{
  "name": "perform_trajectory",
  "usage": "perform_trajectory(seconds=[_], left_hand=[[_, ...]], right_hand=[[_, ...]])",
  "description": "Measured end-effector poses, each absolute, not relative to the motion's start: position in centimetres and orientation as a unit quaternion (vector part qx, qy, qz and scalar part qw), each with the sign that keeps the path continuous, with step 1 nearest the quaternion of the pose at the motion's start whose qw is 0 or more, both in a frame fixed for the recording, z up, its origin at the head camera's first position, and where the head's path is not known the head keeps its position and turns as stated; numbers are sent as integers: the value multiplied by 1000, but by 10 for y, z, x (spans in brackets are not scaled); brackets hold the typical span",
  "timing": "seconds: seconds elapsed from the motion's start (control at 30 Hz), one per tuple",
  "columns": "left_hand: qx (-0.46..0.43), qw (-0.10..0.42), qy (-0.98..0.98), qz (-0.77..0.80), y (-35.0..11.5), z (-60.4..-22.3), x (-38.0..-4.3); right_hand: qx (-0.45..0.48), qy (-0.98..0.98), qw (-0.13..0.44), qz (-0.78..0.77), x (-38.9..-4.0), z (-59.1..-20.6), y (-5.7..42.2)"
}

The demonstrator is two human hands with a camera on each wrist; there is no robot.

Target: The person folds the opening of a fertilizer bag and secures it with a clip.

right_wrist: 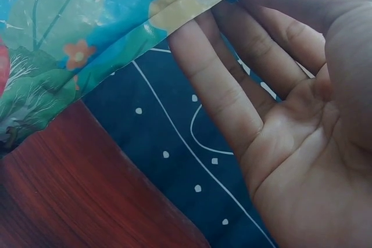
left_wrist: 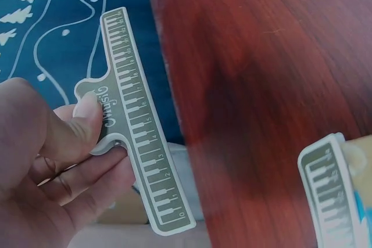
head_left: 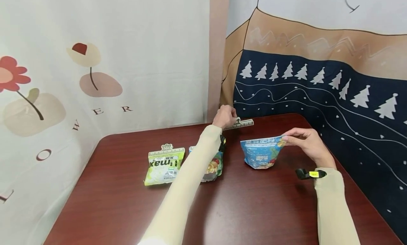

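My left hand (head_left: 225, 117) pinches the handle of a long bag clip (left_wrist: 139, 120) at the back of the table. Piano keys and a ruler scale are printed on the clip. At the right, my right hand (head_left: 310, 144) pinches the top corner of a blue snack bag (head_left: 261, 156) between thumb and fingers. Its top edge is folded flat, and no clip shows on it. In the right wrist view, the bag's colourful printed corner (right_wrist: 75, 45) lies between the thumb and fingers (right_wrist: 215, 85). The clip and the blue bag are apart.
A green bag (head_left: 163, 169) with a clip (head_left: 166, 150) along its top lies at the left of the brown table (head_left: 127, 202). Beside it, a second bag (head_left: 212, 170) is partly hidden by my left sleeve. Curtains (head_left: 159, 61) hang behind the table.
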State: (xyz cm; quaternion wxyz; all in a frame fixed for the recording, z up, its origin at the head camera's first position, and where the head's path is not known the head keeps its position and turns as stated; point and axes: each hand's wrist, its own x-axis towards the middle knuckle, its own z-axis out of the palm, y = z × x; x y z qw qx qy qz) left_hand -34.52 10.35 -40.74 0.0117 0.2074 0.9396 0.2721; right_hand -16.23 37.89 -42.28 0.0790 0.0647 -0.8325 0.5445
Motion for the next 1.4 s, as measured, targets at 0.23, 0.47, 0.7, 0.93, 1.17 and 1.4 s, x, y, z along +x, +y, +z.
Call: perform_trajectory(seconds=[0.23,0.47,0.7,0.93,1.17,1.4], left_hand=[[212,2,926,312,93,-401,-340],[216,1,917,335,84,-394,-329],[234,-21,900,368,76,-386,-318],[243,-44,893,377,68,-379,-305],[249,-66,885,388,64,-373,-288],[265,-77,874,399,63,-366,-269]], right_hand=[[45,-834,77,544,-163,-423,378],[50,-828,79,553,-163,-423,378],[52,-827,79,555,-163,-423,377],[55,-825,77,558,-162,-421,378],[58,-821,74,563,-164,-422,379],[54,-822,71,563,-165,-423,380]])
